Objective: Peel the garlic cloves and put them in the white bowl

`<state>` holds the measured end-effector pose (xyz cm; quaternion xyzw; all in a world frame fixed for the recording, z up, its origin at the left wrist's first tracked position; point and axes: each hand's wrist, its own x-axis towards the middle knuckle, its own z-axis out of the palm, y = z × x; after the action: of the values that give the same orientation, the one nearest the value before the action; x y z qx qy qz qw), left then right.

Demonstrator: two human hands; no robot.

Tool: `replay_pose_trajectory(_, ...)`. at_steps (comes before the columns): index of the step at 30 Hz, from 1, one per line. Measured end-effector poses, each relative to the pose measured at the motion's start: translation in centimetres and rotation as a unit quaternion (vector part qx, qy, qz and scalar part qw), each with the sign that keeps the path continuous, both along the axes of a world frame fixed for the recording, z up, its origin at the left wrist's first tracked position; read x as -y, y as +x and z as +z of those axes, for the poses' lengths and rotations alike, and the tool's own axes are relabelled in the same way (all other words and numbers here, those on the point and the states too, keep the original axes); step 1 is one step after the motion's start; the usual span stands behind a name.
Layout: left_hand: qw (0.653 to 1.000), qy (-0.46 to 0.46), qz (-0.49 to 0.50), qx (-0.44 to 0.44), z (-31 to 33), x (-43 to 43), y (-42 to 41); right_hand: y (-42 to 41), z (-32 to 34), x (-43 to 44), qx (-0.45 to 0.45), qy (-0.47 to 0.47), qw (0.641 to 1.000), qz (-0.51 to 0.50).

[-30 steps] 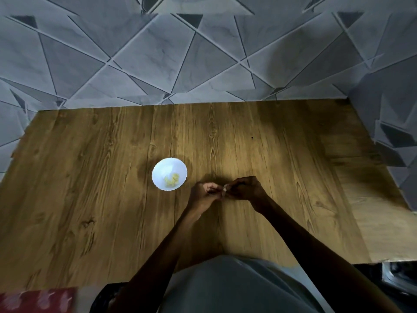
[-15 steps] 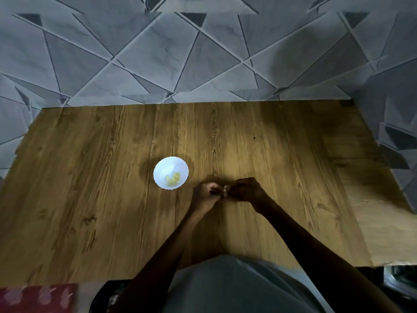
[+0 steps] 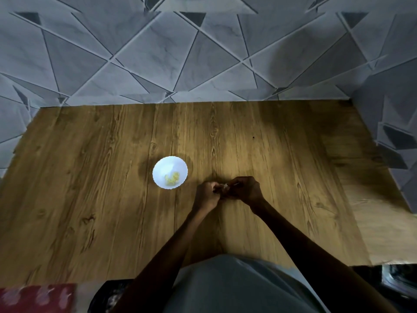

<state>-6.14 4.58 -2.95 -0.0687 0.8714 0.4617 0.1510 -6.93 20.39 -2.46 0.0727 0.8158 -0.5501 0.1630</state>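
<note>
Wooden tabletop (image 3: 90,177) with the left hand (image 3: 206,195) and right hand (image 3: 244,190) meeting, curled fingers of both pinching a pale garlic clove (image 3: 224,188) between them; left of the fingers, nearby, the white bowl (image 3: 167,164) holds yellowish peeled cloves (image 3: 172,177).

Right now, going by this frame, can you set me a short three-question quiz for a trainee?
1. True or false: the white bowl is empty.
2. The garlic clove is held by: A) the left hand alone; B) the right hand alone; C) both.
3. Fill in: on the table, the bowl stands to the person's ___ of the hands.
Key: 1 false, peeled cloves lie in it; 2 C; 3 left.
</note>
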Motion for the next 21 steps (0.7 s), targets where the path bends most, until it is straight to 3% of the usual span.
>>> replay_pose_trajectory(11,0.992,0.063,0.091,0.056,-0.1,-0.1,-0.4,0.4,0.3,0.3,-0.077,0.008,0.997,-0.006)
replay_pose_trajectory(21,0.979,0.138,0.106,0.109,-0.1,0.0,-0.3,-0.2,-0.4,-0.8,-0.119,0.090,0.985,0.084)
